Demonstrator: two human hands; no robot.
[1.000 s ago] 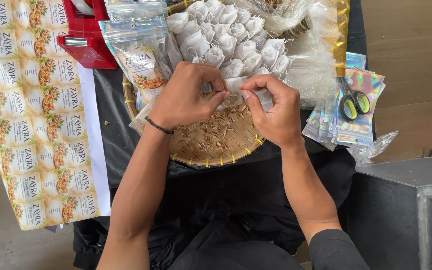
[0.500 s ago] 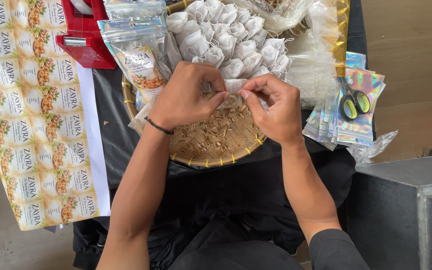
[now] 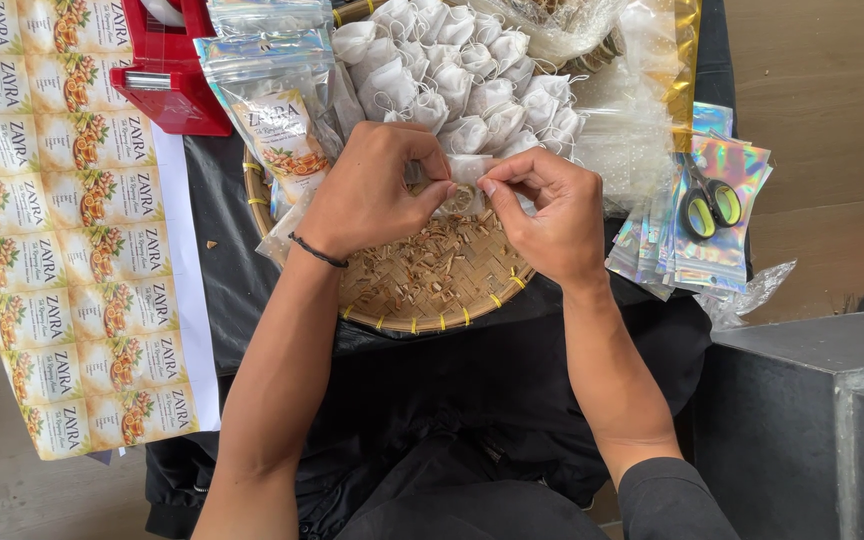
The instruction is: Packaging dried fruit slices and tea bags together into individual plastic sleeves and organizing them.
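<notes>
White mesh sachet [image 3: 464,180] sits pinched between both hands at the centre of the frame, above a woven bamboo tray [image 3: 432,300] scattered with dried brown shreds [image 3: 442,265]. Left hand [image 3: 377,190] has its fingers closed on the sachet's left edge; right hand [image 3: 547,215] grips the right edge with thumb and forefinger. More filled sachets [image 3: 462,70] are heaped at the tray's upper part. A sheet of printed labels [image 3: 62,230] lies at left, scissors [image 3: 709,205] on shiny pouches [image 3: 692,240] at right.
</notes>
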